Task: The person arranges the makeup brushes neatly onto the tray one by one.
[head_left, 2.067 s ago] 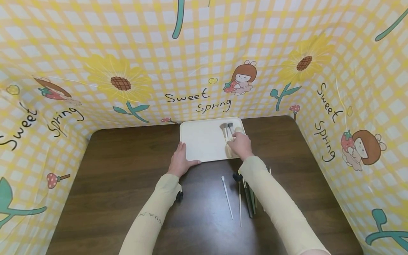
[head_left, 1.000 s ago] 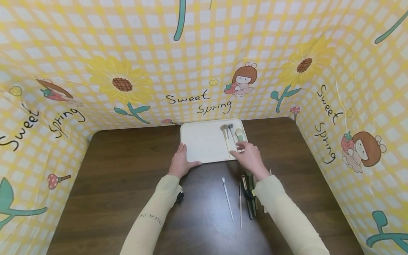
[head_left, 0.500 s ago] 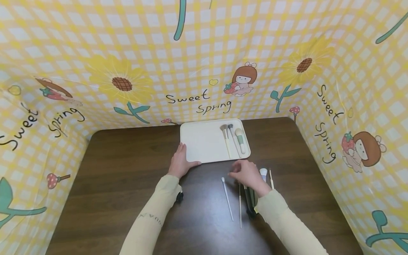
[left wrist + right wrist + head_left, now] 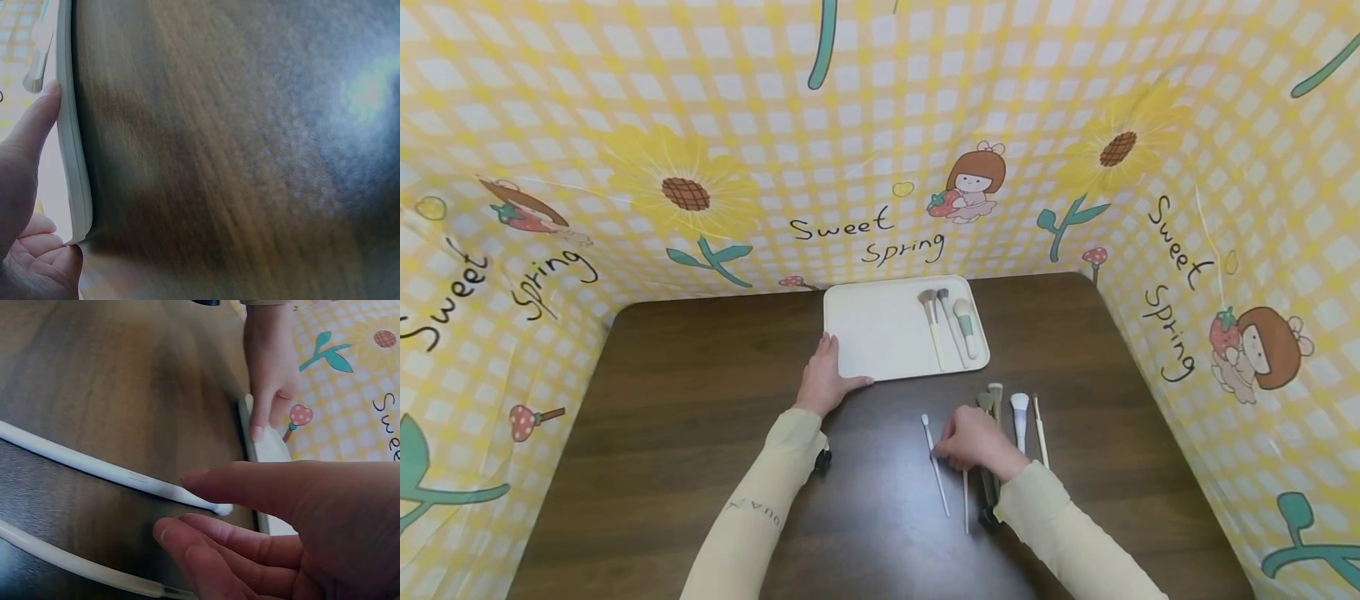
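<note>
My left hand (image 4: 829, 379) grips the near left corner of a white tray (image 4: 880, 333), thumb along the front rim and fingers at the left side. Three makeup brushes lie at the tray's right: a brown-headed one (image 4: 935, 333), a slim dark-headed one (image 4: 956, 333) and a thick one with a green band (image 4: 966, 321). My right hand (image 4: 973, 437) is at a slim white brush (image 4: 939, 483) on the table. In the right wrist view, the thumb overlaps that white brush (image 4: 94, 465) near its head, fingers apart below. A second slim brush (image 4: 966, 504) lies beside it, partly hidden.
Right of and under my right hand lie more brushes: green ones (image 4: 986, 402), a wide white-headed one (image 4: 1019, 412) and a slim pale one (image 4: 1041, 433). Yellow checked cloth (image 4: 850, 150) walls the dark wooden table (image 4: 700, 417) at the back and both sides.
My right hand has let go of the green-banded brush on the tray and come back toward me, down to the slim white brush. My left hand has stayed at the tray corner.
</note>
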Demonstrator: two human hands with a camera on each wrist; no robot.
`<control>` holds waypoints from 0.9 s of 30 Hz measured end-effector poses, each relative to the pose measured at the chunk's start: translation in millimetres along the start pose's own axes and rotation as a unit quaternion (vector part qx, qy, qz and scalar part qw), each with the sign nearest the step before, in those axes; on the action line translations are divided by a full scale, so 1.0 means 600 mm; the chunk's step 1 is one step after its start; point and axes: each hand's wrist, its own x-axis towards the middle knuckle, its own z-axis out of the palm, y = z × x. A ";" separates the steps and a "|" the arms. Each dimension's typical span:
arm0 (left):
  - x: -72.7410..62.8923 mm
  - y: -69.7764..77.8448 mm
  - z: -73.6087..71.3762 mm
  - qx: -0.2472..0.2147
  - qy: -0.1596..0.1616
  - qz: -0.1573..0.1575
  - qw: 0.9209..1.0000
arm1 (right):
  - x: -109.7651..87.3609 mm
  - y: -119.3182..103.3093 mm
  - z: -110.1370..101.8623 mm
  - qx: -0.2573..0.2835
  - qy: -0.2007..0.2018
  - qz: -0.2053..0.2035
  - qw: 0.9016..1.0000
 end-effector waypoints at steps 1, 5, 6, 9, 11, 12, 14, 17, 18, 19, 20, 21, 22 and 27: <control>0.000 0.000 0.000 0.001 -0.001 0.000 1.000 | 0.000 0.000 0.003 -0.001 -0.001 0.002 1.000; 0.002 -0.001 0.000 -0.001 -0.002 -0.001 1.000 | -0.001 -0.001 0.011 -0.003 -0.001 0.003 1.000; 0.002 -0.002 0.000 -0.003 -0.002 0.000 1.000 | -0.001 -0.001 0.013 -0.003 0.000 0.003 1.000; 0.001 -0.002 0.001 -0.004 0.001 0.002 1.000 | -0.001 0.000 0.018 -0.001 0.001 0.002 1.000; 0.000 -0.001 0.001 -0.004 0.001 0.002 1.000 | -0.001 0.001 0.021 -0.002 0.004 0.002 1.000; 0.000 -0.001 0.001 -0.005 0.001 0.002 1.000 | -0.001 0.001 0.023 -0.003 0.005 0.002 1.000; -0.002 0.000 -0.001 -0.007 0.000 0.000 1.000 | -0.001 0.002 0.025 -0.009 0.009 0.000 1.000; -0.003 0.002 -0.003 -0.009 -0.001 -0.002 1.000 | -0.001 0.001 0.028 -0.014 0.016 -0.003 1.000; -0.003 0.002 -0.003 -0.009 0.000 -0.002 1.000 | 0.000 0.001 0.029 -0.018 0.018 -0.005 1.000; -0.003 0.002 -0.003 -0.009 0.000 -0.002 1.000 | 0.000 0.001 0.030 -0.020 0.019 -0.006 1.000; -0.003 0.002 -0.003 -0.009 0.000 -0.001 1.000 | -0.001 0.000 0.031 -0.022 0.020 -0.006 1.000; -0.003 0.001 -0.003 -0.008 0.000 -0.001 1.000 | 0.000 0.000 0.032 -0.022 0.020 -0.006 1.000; -0.002 0.001 -0.003 -0.008 0.001 0.000 1.000 | 0.000 0.001 0.033 -0.022 0.019 -0.005 1.000; -0.003 0.000 -0.002 -0.007 0.001 0.000 1.000 | 0.002 0.003 0.036 -0.009 0.014 0.001 1.000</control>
